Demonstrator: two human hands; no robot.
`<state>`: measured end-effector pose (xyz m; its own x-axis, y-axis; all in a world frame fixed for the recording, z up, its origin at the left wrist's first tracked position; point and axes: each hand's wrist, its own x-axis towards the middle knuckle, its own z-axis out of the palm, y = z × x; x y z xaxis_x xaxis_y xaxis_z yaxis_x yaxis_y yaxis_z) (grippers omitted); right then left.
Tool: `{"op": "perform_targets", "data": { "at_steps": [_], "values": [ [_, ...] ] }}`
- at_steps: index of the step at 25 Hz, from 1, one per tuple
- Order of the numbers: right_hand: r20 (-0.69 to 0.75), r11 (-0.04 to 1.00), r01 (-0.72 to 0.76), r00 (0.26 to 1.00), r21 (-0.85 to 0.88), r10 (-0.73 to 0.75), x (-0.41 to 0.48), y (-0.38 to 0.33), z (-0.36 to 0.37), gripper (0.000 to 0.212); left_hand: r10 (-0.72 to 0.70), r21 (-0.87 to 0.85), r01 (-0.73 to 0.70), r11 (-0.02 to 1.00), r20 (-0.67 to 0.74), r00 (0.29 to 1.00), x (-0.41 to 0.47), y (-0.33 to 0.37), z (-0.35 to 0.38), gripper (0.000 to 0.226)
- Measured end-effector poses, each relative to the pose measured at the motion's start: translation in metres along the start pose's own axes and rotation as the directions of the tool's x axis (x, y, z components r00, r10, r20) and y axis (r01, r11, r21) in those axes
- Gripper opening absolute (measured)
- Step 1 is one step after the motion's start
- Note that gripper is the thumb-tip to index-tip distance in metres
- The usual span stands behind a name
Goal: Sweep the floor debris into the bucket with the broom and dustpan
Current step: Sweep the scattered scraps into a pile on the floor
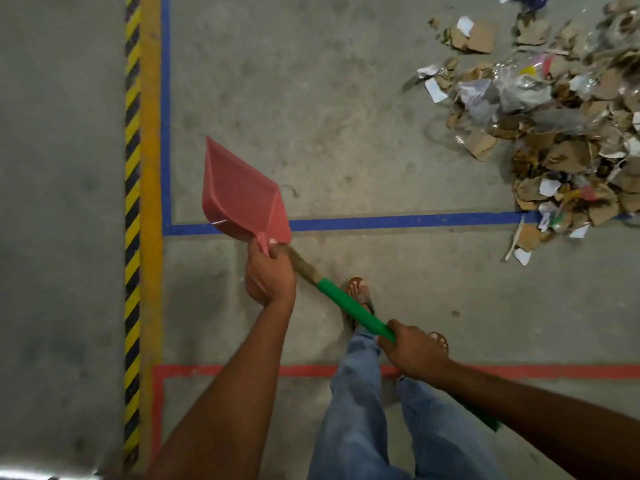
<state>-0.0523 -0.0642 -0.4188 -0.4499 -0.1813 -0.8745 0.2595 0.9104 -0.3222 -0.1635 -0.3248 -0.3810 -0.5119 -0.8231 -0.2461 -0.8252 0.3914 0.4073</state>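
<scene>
My left hand (268, 275) grips the handle of a pink dustpan (239, 192), which is lifted off the floor with its mouth pointing up and to the left. In my right hand (414, 353) I hold the green handle of the broom (349, 308). That handle runs up-left behind my left hand, and the broom's head is hidden behind the dustpan. A heap of debris (554, 126), torn cardboard, paper scraps and clear plastic bags, lies on the concrete at the upper right. No bucket is in view.
A blue tape line (398, 221) crosses the floor and turns up at the left beside a yellow band and a black-and-yellow hazard stripe (132, 202). A red tape line (242, 370) runs lower down. My jeans-clad legs and sandalled feet (358, 296) stand below the blue line.
</scene>
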Motion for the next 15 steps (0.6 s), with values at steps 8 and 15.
{"op": "perform_targets", "data": {
  "at_steps": [8,15],
  "values": [
    [0.088,0.991,-0.013,0.996,-0.134,0.025,0.083,-0.061,0.022,0.068,-0.351,0.022,0.359,0.933,-0.165,0.922,0.023,-0.113,-0.048,0.033],
    [-0.179,0.994,-0.066,0.98,0.087,0.081,0.091,-0.07,-0.031,0.036,-0.47,0.026,0.475,0.88,-0.095,0.877,0.006,-0.138,-0.055,0.035]
  ]
}}
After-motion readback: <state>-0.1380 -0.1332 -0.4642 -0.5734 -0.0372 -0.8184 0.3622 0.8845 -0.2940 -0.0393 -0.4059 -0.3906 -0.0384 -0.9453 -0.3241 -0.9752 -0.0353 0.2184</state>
